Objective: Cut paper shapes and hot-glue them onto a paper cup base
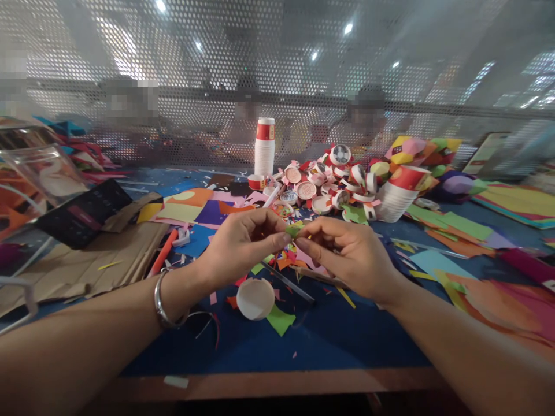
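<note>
My left hand (249, 245) and my right hand (347, 251) meet over the middle of the table, thumbs against forefingers. Between their fingertips they pinch a small piece of green paper (293, 230), partly covered by the fingers. Below my left hand a round white paper cup bottom (255, 299) lies on the blue tabletop. A bright green paper scrap (280, 320) lies beside it. Under and behind my fingers are many coloured paper scraps (286, 260) and a thin dark rod (290, 283).
Behind my hands are a heap of cut cup bottoms (307, 189), a tall paper cup stack (265, 147) and a tilted stack (401, 193). Cardboard (130, 251) and a glass jar (41, 164) stand left. Coloured paper sheets (489, 294) lie right. A perforated metal screen (281, 63) stands behind.
</note>
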Tool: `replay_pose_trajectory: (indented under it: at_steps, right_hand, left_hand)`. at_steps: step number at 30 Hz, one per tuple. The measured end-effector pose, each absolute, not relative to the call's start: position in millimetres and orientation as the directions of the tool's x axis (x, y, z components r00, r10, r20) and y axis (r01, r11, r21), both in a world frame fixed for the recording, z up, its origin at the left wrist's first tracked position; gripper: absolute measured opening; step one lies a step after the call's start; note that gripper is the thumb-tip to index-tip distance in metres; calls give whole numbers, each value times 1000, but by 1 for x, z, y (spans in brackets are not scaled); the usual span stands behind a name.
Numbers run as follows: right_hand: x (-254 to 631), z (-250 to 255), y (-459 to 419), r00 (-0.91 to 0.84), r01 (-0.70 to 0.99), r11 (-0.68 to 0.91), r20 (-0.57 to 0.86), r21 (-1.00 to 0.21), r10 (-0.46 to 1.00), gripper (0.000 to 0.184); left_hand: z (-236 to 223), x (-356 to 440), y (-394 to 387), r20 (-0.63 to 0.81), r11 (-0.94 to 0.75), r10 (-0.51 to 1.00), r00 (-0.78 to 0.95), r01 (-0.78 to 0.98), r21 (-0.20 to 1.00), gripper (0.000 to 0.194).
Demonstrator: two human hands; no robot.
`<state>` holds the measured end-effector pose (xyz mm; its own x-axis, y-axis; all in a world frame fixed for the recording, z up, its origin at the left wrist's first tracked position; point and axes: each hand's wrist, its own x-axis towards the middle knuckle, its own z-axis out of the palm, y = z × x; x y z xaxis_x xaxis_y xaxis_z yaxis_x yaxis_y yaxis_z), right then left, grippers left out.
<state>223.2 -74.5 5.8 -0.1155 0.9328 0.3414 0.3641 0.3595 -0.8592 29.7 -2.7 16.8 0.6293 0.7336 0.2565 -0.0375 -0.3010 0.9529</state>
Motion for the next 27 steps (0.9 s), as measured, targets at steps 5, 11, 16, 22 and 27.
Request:
replay_pose_trajectory:
  at_steps: [5, 11, 16, 22, 27]
  right_hand:
    - [238, 15, -72, -159, 627, 347, 321, -697, 934, 21]
    - [269, 25, -67, -96, 853, 214, 260, -475, 961, 18]
    - [279, 29, -64, -108, 947, 113, 31, -302, 994, 20]
    - [269, 26, -68, -244, 948, 228, -52, -221, 968, 10]
    - [273, 20, -66, -295, 945, 288, -28, -156, 955, 6]
  left_hand:
    - [19, 28, 6, 230, -222, 809, 541, -82, 972, 10]
    - [16, 24, 19, 112, -55, 875, 471, -134, 989, 11]
    - [16, 24, 22, 59, 15, 872, 486, -147, 989, 13]
    - [16, 23, 21, -26, 160, 827, 561, -191, 969, 10]
    - [16, 22, 23, -108, 309, 774, 624, -223, 925, 7]
